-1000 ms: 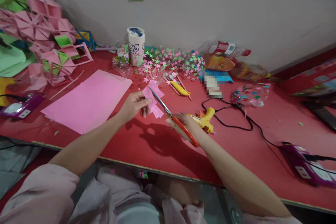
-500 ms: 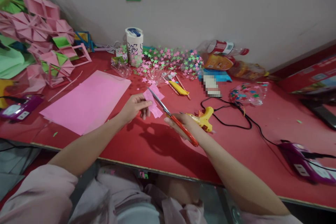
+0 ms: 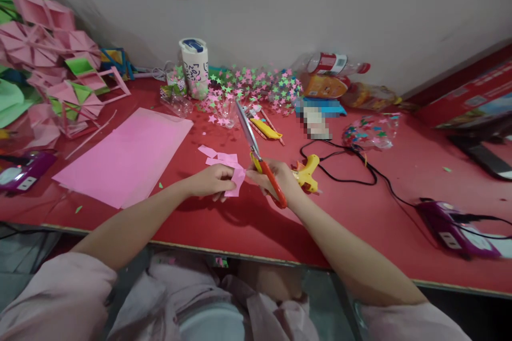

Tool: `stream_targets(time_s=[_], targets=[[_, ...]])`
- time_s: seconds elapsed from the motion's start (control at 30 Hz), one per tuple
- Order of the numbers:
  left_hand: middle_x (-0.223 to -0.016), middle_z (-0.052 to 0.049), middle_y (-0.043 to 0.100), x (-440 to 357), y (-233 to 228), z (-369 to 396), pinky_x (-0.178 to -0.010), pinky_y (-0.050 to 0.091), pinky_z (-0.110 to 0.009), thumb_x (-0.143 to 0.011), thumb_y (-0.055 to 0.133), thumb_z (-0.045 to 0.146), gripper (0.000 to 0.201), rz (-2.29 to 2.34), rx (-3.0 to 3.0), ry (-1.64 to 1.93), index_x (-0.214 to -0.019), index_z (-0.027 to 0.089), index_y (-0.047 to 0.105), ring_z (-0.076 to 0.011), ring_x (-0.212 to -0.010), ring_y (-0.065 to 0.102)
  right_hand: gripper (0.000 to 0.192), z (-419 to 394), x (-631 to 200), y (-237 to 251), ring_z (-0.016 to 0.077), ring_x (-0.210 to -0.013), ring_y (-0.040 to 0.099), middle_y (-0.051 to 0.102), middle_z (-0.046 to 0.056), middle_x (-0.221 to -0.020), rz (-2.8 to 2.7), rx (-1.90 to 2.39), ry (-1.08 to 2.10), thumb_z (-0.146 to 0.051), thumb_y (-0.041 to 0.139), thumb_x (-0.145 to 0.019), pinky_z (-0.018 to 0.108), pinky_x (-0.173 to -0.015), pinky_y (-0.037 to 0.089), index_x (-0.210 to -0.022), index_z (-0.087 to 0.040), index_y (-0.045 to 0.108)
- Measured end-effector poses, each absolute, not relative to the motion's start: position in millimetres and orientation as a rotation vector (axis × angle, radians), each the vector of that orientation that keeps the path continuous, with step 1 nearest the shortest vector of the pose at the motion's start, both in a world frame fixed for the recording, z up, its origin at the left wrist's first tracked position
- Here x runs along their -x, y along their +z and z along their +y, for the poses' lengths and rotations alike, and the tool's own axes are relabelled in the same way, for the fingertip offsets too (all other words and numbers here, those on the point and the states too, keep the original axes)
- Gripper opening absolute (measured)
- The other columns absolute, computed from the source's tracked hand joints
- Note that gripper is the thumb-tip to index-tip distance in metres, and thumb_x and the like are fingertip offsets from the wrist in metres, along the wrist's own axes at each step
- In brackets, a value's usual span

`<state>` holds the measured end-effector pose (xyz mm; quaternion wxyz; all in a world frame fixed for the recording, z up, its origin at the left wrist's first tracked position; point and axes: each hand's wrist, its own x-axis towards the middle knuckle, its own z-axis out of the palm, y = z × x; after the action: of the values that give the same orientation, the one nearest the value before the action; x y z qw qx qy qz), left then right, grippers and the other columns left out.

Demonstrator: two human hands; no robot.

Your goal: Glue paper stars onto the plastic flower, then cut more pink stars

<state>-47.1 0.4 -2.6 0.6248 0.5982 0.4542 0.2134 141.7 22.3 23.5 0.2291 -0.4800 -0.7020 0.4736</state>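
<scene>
A: Left hand (image 3: 210, 180)?
B: Pinching a pink paper scrap (image 3: 237, 179), just left of the yellow glue gun (image 3: 306, 172).
A: Right hand (image 3: 276, 177)?
B: Closed around orange-handled scissors (image 3: 258, 156), blades shut, touching the scrap.

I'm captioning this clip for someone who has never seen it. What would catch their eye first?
Mid-frame, the right hand holds orange-handled scissors, blades pointing up and away, while the left hand pinches a small pink paper piece. A large pink sheet lies left on the red table. Pink and green paper stars are heaped by the wall.
</scene>
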Motion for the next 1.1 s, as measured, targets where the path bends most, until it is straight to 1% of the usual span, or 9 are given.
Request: stream_targets(time_s=[0.23,0.4,0.5,0.57,0.63,0.7,0.83,0.93,1.1], targets=[[-0.046,0.005,0.045,48.7,8.9,4.0,-0.042,0.029,-0.02,-0.059,0.046,0.019,0.007,1.024,-1.5,0.473,-0.052,0.017,0.046,-0.0065,-0.041,0.042,0.015,23.0,-140.4,31.5,0.0073,-0.033,0.038,0.042,-0.009,-0.039,-1.945,1.315,1.379,-0.027,0.053,-0.065,0.02,-0.038,0.029,-0.075,-0.018,0.058],[-0.046,0.005,0.043,48.7,24.9,9.8,-0.043,0.027,-0.021,-0.059,0.048,0.019,0.009,1.08,-1.654,0.379,-0.051,0.017,0.044,-0.0072,-0.044,0.039,0.008,25.2,-142.0,41.8,0.0066,-0.036,0.039,0.042,-0.009,-0.041,-1.986,1.225,1.368,-0.025,0.051,-0.064,0.02,-0.04,0.029,-0.067,-0.018,0.053],[-0.05,0.005,0.047,46.0,29.5,12.9,-0.045,0.032,-0.02,-0.063,0.05,0.019,0.006,1.078,-1.613,0.462,-0.057,0.017,0.049,-0.007,-0.045,0.043,0.009,28.4,-141.4,44.2,0.0067,-0.037,0.039,0.042,-0.009,-0.042,-1.959,1.19,1.3,-0.026,0.053,-0.063,0.021,-0.041,0.028,-0.065,-0.018,0.05],[-0.058,0.004,0.055,43.0,28.0,14.5,-0.05,0.04,-0.02,-0.067,0.052,0.022,0.005,1.072,-1.534,0.611,-0.065,0.017,0.053,-0.0076,-0.049,0.051,0.01,30.2,-140.7,43.9,0.0072,-0.038,0.039,0.042,-0.009,-0.043,-1.884,1.194,1.251,-0.027,0.054,-0.065,0.021,-0.041,0.029,-0.065,-0.019,0.049],[-0.069,0.001,0.064,39.8,23.1,15.0,-0.056,0.046,-0.022,-0.071,0.055,0.027,0.012,1.043,-1.44,0.749,-0.077,0.017,0.056,-0.0099,-0.055,0.06,0.011,31.2,-140.6,42.0,0.0082,-0.038,0.04,0.042,-0.008,-0.044,-1.785,1.199,1.218,-0.029,0.054,-0.067,0.022,-0.041,0.03,-0.066,-0.02,0.048],[-0.074,-0.003,0.067,37.0,16.1,14.1,-0.056,0.048,-0.024,-0.074,0.058,0.033,0.021,1.006,-1.351,0.797,-0.087,0.016,0.056,-0.0123,-0.056,0.064,0.013,31.5,-141.1,38.5,0.0089,-0.039,0.041,0.042,-0.008,-0.044,-1.707,1.193,1.197,-0.032,0.054,-0.069,0.022,-0.042,0.032,-0.066,-0.021,0.047],[-0.054,0.003,0.056,34.6,4.7,9.2,-0.046,0.041,-0.02,-0.079,0.057,0.039,0.025,1.007,-1.352,0.845,-0.075,0.015,0.056,-0.0069,-0.041,0.053,0.019,30.9,-142.4,30.1,0.0087,-0.038,0.04,0.041,-0.008,-0.043,-1.668,1.18,1.214,-0.037,0.056,-0.07,0.022,-0.041,0.034,-0.067,-0.021,0.047],[-0.048,0.007,0.05,34.2,2.3,5.5,-0.042,0.036,-0.018,-0.081,0.054,0.039,0.025,1.048,-1.363,0.88,-0.073,0.016,0.055,-0.004,-0.035,0.044,0.021,28.9,-142.5,26.2,0.0082,-0.037,0.04,0.041,-0.008,-0.044,-1.712,1.188,1.225,-0.038,0.058,-0.069,0.022,-0.04,0.033,-0.068,-0.02,0.047],[-0.057,0.002,0.061,34.9,3.6,2.6,-0.043,0.041,-0.02,-0.078,0.058,0.037,0.024,1.04,-1.328,0.869,-0.07,0.015,0.053,-0.0076,-0.039,0.055,0.028,26.4,-146.0,24.8,0.008,-0.039,0.039,0.04,-0.008,-0.046,-1.801,1.176,1.198,-0.044,0.057,-0.073,0.023,-0.042,0.031,-0.066,-0.02,0.045]])
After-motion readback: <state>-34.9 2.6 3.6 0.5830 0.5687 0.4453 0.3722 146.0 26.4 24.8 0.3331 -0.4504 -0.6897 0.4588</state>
